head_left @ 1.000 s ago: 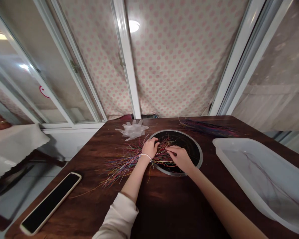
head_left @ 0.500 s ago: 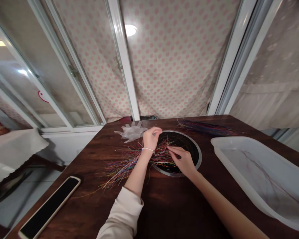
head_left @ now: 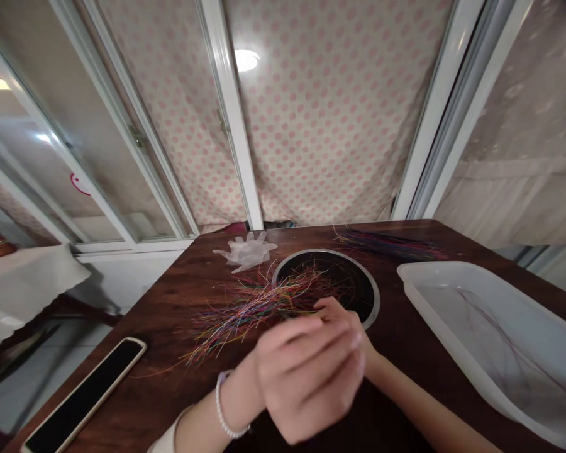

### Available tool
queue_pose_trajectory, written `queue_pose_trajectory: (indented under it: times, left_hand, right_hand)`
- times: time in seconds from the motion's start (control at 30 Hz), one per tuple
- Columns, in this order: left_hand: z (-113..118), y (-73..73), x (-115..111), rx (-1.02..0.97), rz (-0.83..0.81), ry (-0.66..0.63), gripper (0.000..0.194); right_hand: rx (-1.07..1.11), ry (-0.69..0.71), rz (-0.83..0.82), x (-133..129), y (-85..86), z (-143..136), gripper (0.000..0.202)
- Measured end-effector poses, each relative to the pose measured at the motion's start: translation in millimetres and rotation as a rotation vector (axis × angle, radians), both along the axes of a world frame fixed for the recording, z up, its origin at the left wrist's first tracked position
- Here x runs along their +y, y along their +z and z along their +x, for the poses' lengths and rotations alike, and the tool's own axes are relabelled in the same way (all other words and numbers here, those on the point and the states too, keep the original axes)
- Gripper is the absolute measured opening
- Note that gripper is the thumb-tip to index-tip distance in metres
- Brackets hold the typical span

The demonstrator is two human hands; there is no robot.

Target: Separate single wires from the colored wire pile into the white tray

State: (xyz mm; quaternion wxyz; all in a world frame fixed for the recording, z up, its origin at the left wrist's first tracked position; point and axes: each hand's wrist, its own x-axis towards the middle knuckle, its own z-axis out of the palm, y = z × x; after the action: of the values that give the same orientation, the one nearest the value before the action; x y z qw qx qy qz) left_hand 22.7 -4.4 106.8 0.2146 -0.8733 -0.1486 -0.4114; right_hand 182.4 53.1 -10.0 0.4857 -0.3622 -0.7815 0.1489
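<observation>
A loose bundle of thin multicoloured wires [head_left: 249,308] lies on the dark wooden table, its right end spread over a round black plate [head_left: 368,277] with a silver rim. My left hand [head_left: 306,374], with a beaded bracelet at the wrist, is close to the camera in front of the bundle. Its fingers are curled and slightly blurred; whatever they may pinch is hidden. Just behind it, at the plate's near edge, my right hand [head_left: 342,311] has its fingers bent and partly covered by the left hand. I cannot make out what it holds.
A white plastic tray [head_left: 417,302] with a few thin wires in it stands on the right. Behind it lies a darker wire bundle [head_left: 391,244]. A clear disposable glove [head_left: 248,251] lies at the back left, and a phone [head_left: 85,396] at the front left.
My left hand has come from above the plate down towards the camera and now covers part of my right hand. My right hand has drawn slightly back from the wires.
</observation>
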Motion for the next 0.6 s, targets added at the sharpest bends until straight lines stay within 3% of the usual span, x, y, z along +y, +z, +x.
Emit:
queue_pose_trajectory:
  times: [0.13,0.27,0.43,0.6]
  left_hand:
    - [3.7,-47.1,-10.8,0.165,-0.053,-0.051,0.021]
    - [-3.2,-81.9,2.0,0.108,-0.146,-0.02,0.022]
    - [-17.6,-103.3,15.0,-0.072,-0.344,-0.003,0.02]
    - [-20.1,-117.9,18.8,-0.283,-0.554,0.055,0.02]
  right_hand:
    - [0.063,0.12,-0.041,-25.7,-7.6,7.0,0.016]
    - [0.149,0.071,0.011,-37.8,-9.7,6.2,0.018]
    - [0.211,0.019,0.079,-40.0,-1.2,4.0,0.017]
    - [0.205,0.066,0.085,-45.6,1.3,4.5,0.019]
